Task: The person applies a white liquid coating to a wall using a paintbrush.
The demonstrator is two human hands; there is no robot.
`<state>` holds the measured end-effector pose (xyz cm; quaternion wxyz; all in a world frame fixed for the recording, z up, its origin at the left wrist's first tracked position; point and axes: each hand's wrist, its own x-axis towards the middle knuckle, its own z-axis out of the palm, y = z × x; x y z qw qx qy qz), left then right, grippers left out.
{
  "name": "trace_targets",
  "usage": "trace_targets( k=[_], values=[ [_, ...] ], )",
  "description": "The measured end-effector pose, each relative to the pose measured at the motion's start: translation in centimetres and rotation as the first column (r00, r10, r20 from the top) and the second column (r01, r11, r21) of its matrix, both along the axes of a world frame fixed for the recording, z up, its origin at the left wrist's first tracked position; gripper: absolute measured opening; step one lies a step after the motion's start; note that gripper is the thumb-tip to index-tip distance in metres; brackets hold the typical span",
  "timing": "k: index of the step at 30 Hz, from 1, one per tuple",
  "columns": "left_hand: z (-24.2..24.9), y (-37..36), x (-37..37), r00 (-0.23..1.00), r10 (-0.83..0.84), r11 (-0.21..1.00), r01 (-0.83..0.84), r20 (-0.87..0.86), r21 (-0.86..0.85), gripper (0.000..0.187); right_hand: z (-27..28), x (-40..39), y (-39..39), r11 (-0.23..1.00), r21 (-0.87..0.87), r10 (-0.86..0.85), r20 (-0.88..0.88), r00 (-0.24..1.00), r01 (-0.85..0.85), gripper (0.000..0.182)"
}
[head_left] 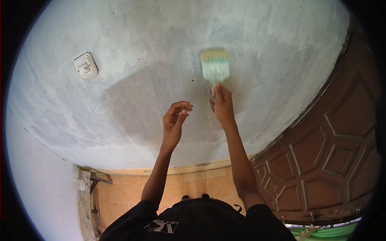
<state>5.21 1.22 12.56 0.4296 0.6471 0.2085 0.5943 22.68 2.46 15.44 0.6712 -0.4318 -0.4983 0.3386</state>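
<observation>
My right hand (pixel 222 103) is closed around the handle of a wide paintbrush (pixel 216 71), its bristles pointing up against the wall (pixel 161 44). The brush has a pale green body and yellowish bristles, slightly blurred. Lower and to the left, my left hand (pixel 175 117) is raised in front of the wall with fingers loosely curled and a gap between thumb and fingers; nothing shows in it. The wall is whitish grey with patchy, darker areas around both hands.
A white switch or socket (pixel 85 65) is mounted on the wall at the left. A brown panelled door (pixel 317 156) stands at the right. Orange floor tiles (pixel 173 188) lie below, beside a wooden bench (pixel 85 201) holding a glass (pixel 79 184). Something green (pixel 321 233) shows at bottom right.
</observation>
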Motion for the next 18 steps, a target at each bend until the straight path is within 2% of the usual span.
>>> trace_targets(
  k=[2,5,8,11,12,14,18],
  values=[
    [-0.1,0.0,0.0,1.000,0.006,1.000,-0.006,0.008,-0.003,0.022,2.8,-1.0,1.6,0.993,0.119,-0.005,0.074,0.997,-0.003,0.047],
    [-0.4,-0.1,-0.6,0.999,0.034,0.999,-0.033,0.020,-0.035,0.022,2.9,-2.4,2.9,0.996,0.035,0.082,0.103,0.991,-0.086,0.047],
    [-0.6,-0.3,-1.8,0.998,0.066,0.996,-0.065,0.021,-0.054,0.022,-1.7,-3.2,3.4,0.998,0.044,0.041,0.028,0.999,-0.043,0.046],
    [-1.2,-0.4,-3.3,0.995,0.095,0.993,-0.094,0.017,-0.069,0.022,-4.9,-3.7,1.7,0.992,-0.125,0.035,0.005,0.999,-0.034,0.046],
    [-1.5,-0.2,-3.7,0.995,0.103,0.992,-0.102,0.014,-0.072,0.022,-4.8,-3.9,1.8,0.994,-0.106,0.035,0.004,0.999,-0.035,0.046],
    [-1.5,0.0,-3.9,0.993,0.113,0.990,-0.111,0.018,-0.083,0.022,-3.9,-4.1,1.9,0.997,-0.064,0.033,-0.001,0.999,-0.033,0.047],
    [-1.3,-0.3,-4.1,0.995,0.098,0.993,-0.097,0.006,-0.073,0.022,1.8,-4.4,3.2,0.999,0.032,-0.016,0.046,0.999,0.015,0.047]
  ],
)
